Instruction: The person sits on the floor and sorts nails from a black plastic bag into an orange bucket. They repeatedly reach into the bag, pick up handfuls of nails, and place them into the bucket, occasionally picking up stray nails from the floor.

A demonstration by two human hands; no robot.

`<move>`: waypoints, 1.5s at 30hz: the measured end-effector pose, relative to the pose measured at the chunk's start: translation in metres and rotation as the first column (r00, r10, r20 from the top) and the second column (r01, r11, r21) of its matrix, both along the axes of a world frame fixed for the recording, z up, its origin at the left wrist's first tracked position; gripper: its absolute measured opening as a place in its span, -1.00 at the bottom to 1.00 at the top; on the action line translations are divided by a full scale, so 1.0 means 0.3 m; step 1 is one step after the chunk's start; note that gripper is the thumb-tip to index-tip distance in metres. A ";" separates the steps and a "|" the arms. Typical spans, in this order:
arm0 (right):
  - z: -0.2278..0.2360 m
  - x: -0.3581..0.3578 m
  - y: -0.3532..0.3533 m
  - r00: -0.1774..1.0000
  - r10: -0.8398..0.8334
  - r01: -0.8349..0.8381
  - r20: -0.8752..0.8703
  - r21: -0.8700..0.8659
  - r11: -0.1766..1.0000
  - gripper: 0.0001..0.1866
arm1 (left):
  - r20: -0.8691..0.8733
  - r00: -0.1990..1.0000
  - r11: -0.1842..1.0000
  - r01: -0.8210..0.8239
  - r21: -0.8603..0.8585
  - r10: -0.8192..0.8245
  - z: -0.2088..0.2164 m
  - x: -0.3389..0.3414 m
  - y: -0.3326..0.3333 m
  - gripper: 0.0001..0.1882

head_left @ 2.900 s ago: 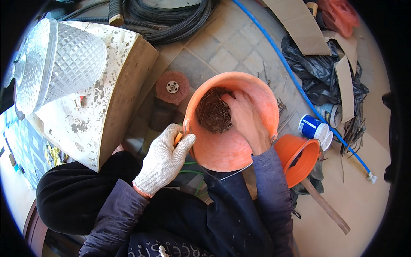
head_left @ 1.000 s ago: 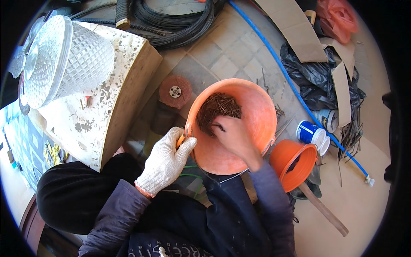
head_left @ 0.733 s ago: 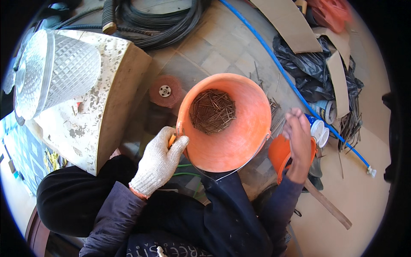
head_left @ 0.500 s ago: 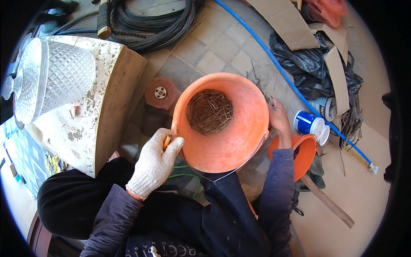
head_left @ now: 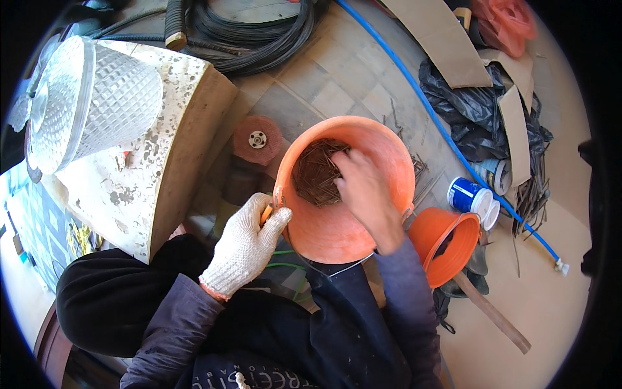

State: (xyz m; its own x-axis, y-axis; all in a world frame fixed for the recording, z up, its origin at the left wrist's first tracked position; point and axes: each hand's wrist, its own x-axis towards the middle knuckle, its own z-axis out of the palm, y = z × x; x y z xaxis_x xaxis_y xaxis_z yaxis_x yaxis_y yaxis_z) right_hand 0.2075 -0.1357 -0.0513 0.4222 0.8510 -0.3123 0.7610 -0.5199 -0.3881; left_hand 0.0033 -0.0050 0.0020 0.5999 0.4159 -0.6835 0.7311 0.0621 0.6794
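A large orange bucket [head_left: 382, 155] leans toward me, its mouth facing up at me. Rusty nails [head_left: 317, 188] lie in a heap at its bottom. My left hand [head_left: 246, 240], in a white knitted glove, is closed at the left rim, by the end of the wire handle. A short yellow-orange piece [head_left: 266, 214] pokes out between its thumb and fingers. My bare right hand [head_left: 368, 194] reaches inside the bucket, its bent fingers down at the nails. The fingertips are blurred and partly hidden, so any hold on the nails does not show.
A smaller orange bucket [head_left: 446, 245] and a wooden handle [head_left: 495, 314] lie at the right. Beyond them are a blue-white tub [head_left: 468, 194], a blue hose [head_left: 414, 84] and cardboard [head_left: 447, 45]. At the left are an abrasive disc [head_left: 249, 152], a worn block [head_left: 188, 129] and coiled cable [head_left: 259, 45].
My right hand has left the outside of the bucket's right rim and now reaches into the nails. My left hand keeps its place at the rim. The whole view has shifted slightly.
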 end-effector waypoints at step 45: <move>0.020 -0.078 -0.185 0.998 -0.002 -0.007 -0.056 -0.168 0.986 -0.85 | 0.026 0.999 0.999 -0.034 -0.007 0.034 -0.001 -0.002 -0.001 -0.71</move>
